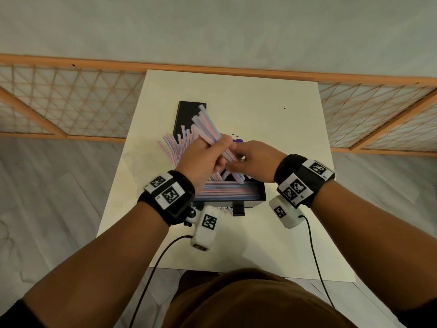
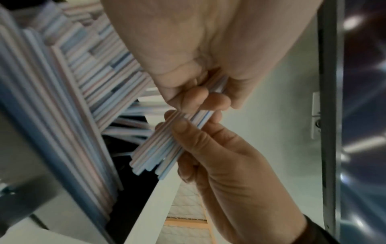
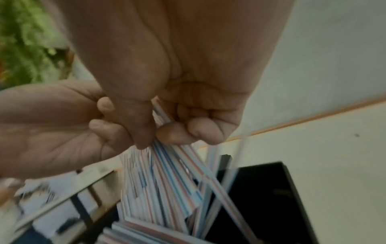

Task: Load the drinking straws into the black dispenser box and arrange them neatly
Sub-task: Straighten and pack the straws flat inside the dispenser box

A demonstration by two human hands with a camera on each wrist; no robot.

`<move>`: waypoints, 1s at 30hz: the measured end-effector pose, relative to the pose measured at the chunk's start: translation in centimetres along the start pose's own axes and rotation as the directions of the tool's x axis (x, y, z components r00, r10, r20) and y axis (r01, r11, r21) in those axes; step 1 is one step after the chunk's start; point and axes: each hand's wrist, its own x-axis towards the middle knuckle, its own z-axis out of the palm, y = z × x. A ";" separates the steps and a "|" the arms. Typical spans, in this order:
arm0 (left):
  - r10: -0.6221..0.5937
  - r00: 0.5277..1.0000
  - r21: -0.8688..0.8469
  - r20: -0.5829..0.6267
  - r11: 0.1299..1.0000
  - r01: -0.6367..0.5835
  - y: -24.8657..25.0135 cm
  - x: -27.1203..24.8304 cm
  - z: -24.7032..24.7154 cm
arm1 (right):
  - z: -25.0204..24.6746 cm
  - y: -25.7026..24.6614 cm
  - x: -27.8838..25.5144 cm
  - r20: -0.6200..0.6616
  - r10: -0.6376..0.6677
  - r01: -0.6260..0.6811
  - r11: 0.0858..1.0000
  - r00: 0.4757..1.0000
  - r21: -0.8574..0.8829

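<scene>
A bundle of striped pink-and-blue straws (image 1: 208, 129) slants up over the black dispenser box (image 1: 259, 197). My left hand (image 1: 212, 147) grips the bundle round its middle, and my right hand (image 1: 236, 157) pinches its lower end. In the left wrist view my left fingers (image 2: 198, 95) curl round the bundle (image 2: 158, 148) while the right thumb (image 2: 188, 130) presses on it. The right wrist view shows my right hand (image 3: 167, 132) holding the straws (image 3: 167, 178) above the box (image 3: 261, 189). Several straws (image 1: 227, 189) lie flat in the box. More loose straws (image 1: 170, 145) fan out at its left.
The box's black lid (image 1: 186, 114) lies on the white table (image 1: 283, 138) behind the hands. Something purple and white (image 1: 237, 139) peeks out behind my right hand. A wooden lattice screen (image 1: 71, 102) stands past the table's far edge. Cables (image 1: 314, 252) trail from both wrists.
</scene>
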 end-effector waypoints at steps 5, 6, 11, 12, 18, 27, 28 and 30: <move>-0.072 0.994 -0.173 -0.086 0.983 0.056 -1.3 -1.7 -3.3 | -0.1 -1.1 0.5 0.172 -0.033 0.088 0.943 0.985 -0.321; -0.082 0.991 -0.168 -0.110 0.984 0.062 -1.7 -2.1 -4.1 | 0.0 -1.3 0.6 0.197 -0.028 0.097 0.931 0.980 -0.353; -0.092 0.979 -0.139 -0.181 0.988 0.067 -3.2 -3.9 -6.8 | 1.1 -2.2 1.3 0.221 -0.078 0.161 0.908 0.972 -0.388; -0.102 0.973 -0.152 -0.205 0.986 0.072 -3.4 -4.1 -7.0 | 1.3 -2.2 1.4 0.216 -0.070 0.149 0.915 0.974 -0.374; -0.255 0.925 -0.316 -0.281 0.935 0.162 -5.5 -4.1 -6.4 | 1.7 -1.7 1.6 0.150 -0.050 0.092 0.954 0.987 -0.286; -0.298 0.911 -0.347 -0.285 0.918 0.192 -5.5 -4.2 -5.7 | -0.2 -0.8 0.7 0.069 0.022 -0.011 0.987 0.997 -0.158; -0.291 0.913 -0.327 -0.287 0.925 0.192 -5.4 -4.3 -5.7 | -0.4 -0.9 0.5 0.065 0.019 -0.009 0.989 0.998 -0.145; -0.253 0.918 -0.231 -0.306 0.955 0.186 -5.1 -4.5 -5.7 | -1.0 -1.1 0.1 0.050 0.001 0.004 0.995 0.999 -0.098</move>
